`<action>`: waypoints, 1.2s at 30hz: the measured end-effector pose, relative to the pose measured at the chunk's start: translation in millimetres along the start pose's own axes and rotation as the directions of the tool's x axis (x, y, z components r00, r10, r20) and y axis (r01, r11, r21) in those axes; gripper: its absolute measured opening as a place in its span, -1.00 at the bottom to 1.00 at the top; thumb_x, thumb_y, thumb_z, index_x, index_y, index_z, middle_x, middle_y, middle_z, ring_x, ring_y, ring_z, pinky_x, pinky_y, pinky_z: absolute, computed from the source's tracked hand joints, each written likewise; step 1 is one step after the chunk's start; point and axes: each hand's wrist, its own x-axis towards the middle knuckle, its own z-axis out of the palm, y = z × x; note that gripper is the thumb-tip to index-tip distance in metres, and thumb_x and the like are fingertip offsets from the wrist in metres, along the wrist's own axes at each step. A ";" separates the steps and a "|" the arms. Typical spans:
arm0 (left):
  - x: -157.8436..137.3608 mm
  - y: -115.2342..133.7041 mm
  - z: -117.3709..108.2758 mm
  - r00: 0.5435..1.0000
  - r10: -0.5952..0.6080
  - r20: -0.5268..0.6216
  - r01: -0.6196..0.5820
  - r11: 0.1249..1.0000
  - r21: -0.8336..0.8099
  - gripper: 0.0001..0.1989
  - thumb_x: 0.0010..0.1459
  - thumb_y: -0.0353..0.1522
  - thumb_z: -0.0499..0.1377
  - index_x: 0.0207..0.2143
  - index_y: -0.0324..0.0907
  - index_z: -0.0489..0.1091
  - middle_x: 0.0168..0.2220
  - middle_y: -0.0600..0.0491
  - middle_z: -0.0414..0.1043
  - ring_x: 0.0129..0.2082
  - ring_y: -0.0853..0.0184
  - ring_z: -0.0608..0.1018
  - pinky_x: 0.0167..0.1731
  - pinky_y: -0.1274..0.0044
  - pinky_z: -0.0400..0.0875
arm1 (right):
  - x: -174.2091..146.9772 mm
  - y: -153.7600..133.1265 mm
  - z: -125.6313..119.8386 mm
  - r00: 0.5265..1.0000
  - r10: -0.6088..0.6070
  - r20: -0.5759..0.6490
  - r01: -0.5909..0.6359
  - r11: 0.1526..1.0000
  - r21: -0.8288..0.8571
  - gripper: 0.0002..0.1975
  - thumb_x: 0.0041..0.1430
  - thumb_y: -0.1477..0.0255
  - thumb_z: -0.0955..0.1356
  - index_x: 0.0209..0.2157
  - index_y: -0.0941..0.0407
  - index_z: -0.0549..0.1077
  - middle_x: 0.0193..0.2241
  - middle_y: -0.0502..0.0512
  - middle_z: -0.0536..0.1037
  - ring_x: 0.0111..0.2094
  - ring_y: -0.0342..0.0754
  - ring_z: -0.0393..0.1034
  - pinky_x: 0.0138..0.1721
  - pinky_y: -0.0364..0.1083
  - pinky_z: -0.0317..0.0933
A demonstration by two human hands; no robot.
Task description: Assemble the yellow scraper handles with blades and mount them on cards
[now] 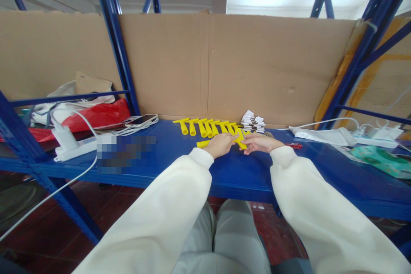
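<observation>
In the head view, my left hand (pixel 221 145) and my right hand (pixel 257 142) meet above the blue shelf, fingers closed. Between them they grip a yellow T-shaped piece (pixel 240 141) with a tube-like stem. Behind my hands runs a row of similar yellow T-shaped tubes (pixel 202 129), their hollow round ends facing me. Another yellow tube (pixel 203 144) lies beside my left hand, partly covered by it. Just beyond my right hand is a pile of small white and dark pieces (pixel 253 122), too small to make out. My fingers hide part of the held piece.
A red pen-like object (pixel 293 146) rests right of my right hand. Farther right are a green packet (pixel 382 160) and a white power strip (pixel 377 137). A phone (pixel 143 120), cables and another power strip (pixel 75 147) occupy the left. Cardboard (pixel 257 64) backs the shelf.
</observation>
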 end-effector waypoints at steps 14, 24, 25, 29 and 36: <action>-6.8 13.2 -13.8 0.990 -0.112 0.084 0.106 0.992 0.071 -0.44 0.33 -0.51 -0.02 0.37 -0.26 0.11 0.25 -0.25 0.36 0.16 0.13 0.53 0.06 0.37 0.45 | 4.6 -0.4 12.6 0.999 -0.038 -0.032 0.039 0.999 0.015 -0.82 0.04 0.47 0.51 -0.41 0.16 0.44 -0.53 0.05 0.61 -0.62 -0.18 0.45 -0.53 -0.22 0.43; -5.4 14.1 -18.2 0.988 -0.155 -0.014 0.156 0.985 0.075 -0.47 0.33 -0.52 -0.01 0.34 -0.26 0.19 0.16 -0.27 0.45 0.08 0.14 0.58 0.00 0.37 0.48 | 1.3 -8.4 16.6 0.982 -0.157 -0.110 0.159 0.987 0.008 -0.80 0.13 0.34 0.47 -0.42 0.14 0.44 -0.54 0.04 0.56 -0.62 -0.19 0.38 -0.56 -0.21 0.33; -5.2 12.7 -17.2 0.983 -0.175 -0.046 0.177 0.983 0.055 -0.46 0.32 -0.52 0.00 0.33 -0.24 0.20 0.14 -0.26 0.47 0.06 0.14 0.59 0.01 0.38 0.47 | 1.8 -9.3 12.7 0.971 -0.172 -0.168 0.172 0.985 -0.018 -0.81 0.18 0.33 0.44 -0.42 0.14 0.44 -0.52 0.06 0.57 -0.60 -0.18 0.39 -0.53 -0.20 0.33; -4.5 6.5 -17.6 0.946 -0.263 -0.190 0.244 0.963 -0.119 -0.47 0.30 -0.50 0.04 0.31 -0.18 0.27 0.17 -0.17 0.46 0.10 0.17 0.56 0.09 0.41 0.41 | 2.0 -6.8 -17.4 0.778 -0.226 -0.586 -0.015 0.926 -0.377 -0.88 0.23 0.47 0.31 -0.37 0.15 0.48 -0.33 0.21 0.64 -0.36 -0.04 0.53 -0.30 -0.11 0.38; 9.4 -2.5 -26.2 0.847 -0.456 -0.272 0.298 0.832 -0.468 -0.65 0.30 -0.39 0.10 0.09 -0.25 0.48 -0.12 -0.12 0.61 -0.14 0.19 0.62 -0.07 0.44 0.46 | -8.2 9.6 -55.8 0.633 -0.275 -0.723 -0.541 0.511 -0.668 -0.73 0.09 0.57 0.32 -0.24 0.08 0.64 -0.07 0.29 0.61 0.07 0.24 0.44 0.07 0.19 0.27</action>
